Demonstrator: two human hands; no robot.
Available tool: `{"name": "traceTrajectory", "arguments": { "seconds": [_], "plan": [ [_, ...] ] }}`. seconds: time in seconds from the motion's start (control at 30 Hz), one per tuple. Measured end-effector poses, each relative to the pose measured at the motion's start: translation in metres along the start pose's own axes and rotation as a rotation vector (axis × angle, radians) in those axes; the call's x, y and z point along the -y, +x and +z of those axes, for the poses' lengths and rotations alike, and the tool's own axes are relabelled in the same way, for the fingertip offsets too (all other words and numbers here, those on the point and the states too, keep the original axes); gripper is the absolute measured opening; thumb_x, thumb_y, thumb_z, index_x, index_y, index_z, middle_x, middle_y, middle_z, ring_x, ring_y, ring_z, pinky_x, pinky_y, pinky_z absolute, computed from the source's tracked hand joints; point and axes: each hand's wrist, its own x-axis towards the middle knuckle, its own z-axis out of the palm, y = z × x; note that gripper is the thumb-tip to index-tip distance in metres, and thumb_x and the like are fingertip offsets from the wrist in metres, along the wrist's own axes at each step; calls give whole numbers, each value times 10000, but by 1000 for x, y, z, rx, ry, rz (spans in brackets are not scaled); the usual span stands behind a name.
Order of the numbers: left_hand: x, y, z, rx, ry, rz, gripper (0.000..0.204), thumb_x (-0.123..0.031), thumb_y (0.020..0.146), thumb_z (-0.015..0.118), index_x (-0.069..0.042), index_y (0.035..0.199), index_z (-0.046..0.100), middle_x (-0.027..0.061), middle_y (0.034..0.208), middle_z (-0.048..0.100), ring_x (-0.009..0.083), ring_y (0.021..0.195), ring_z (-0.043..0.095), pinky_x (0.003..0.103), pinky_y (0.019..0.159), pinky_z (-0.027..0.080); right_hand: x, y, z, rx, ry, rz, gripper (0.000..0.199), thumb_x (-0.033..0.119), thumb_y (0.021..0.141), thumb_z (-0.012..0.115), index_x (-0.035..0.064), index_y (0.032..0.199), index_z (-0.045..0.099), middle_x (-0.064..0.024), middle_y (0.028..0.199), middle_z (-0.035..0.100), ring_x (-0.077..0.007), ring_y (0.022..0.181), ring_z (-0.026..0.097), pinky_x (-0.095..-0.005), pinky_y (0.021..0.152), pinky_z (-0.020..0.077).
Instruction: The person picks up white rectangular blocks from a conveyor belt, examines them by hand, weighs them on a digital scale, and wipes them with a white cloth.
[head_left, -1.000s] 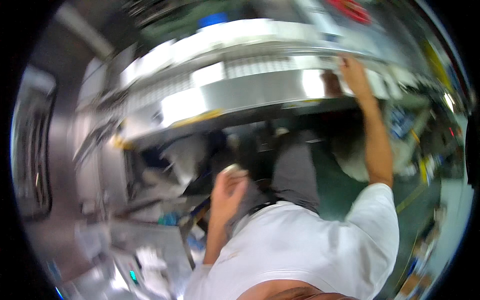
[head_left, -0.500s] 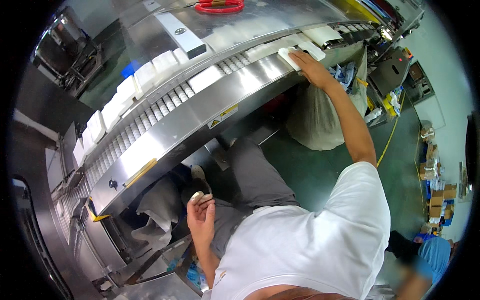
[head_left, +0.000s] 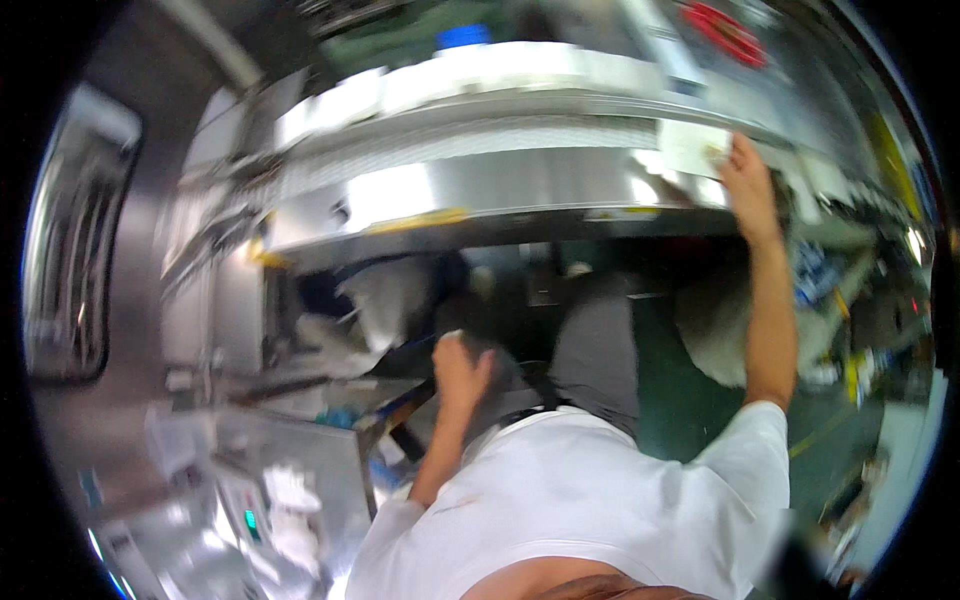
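Wearing a white short-sleeved shirt [head_left: 600, 490] and grey cloth trousers [head_left: 598, 350], the person faces a long steel conveyor [head_left: 520, 180] with a band of small pale rollers [head_left: 460, 140]. At the near left is a grey metal table [head_left: 335, 445], which carries a small device with a green lit display [head_left: 250, 522] and some white crumpled items [head_left: 292, 515]. The left hand [head_left: 462, 372] is before the body, well apart from the conveyor. Its fingers are partly curled and the thumb stands away; because of blur, I cannot tell if it holds something. Farther, a large pale fabric bag [head_left: 712, 325] is below the conveyor at the right. Above it, the right hand [head_left: 750, 185] reaches to the conveyor, its fingers bent at the right end of a flat white rectangular piece [head_left: 688, 147]. The piece lies on the conveyor; whether it is gripped or only touched, I cannot tell. On the far side are a row of white blocks [head_left: 525, 66], a bright blue object [head_left: 463, 37] and, at the far right, a red loop-shaped object [head_left: 718, 38].
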Motion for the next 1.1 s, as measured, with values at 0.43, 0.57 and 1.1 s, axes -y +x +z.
{"name": "traceTrajectory", "arguments": {
  "seconds": [0.43,0.57,1.1],
  "plan": [
    [6,-35,30,90,211,-142,851,-377,815,817,0,1471,427,253,1524,398,461,1434,354,579,1150,326,-68,113,104,459,361,374,397,196,1073,537,20,1429,533,-128,1343,628,-216,1234,636,-376,1026,558],
    [5,-19,26,111,269,-59,815,-378,788,831,4,1421,487,268,1493,435,454,1377,427,569,1098,391,-95,122,56,465,-645,271,376,324,1079,521,36,1281,657,-140,1202,707,-298,1115,683,-474,929,565],
    [22,-25,36,200,216,20,836,-380,890,776,33,1496,375,327,1520,347,511,1385,346,587,1133,330,-49,-63,-225,0,-1630,38,985,-145,766,585,131,1641,228,-161,1641,325,-369,1520,306,-468,1268,235]
  ]
}}
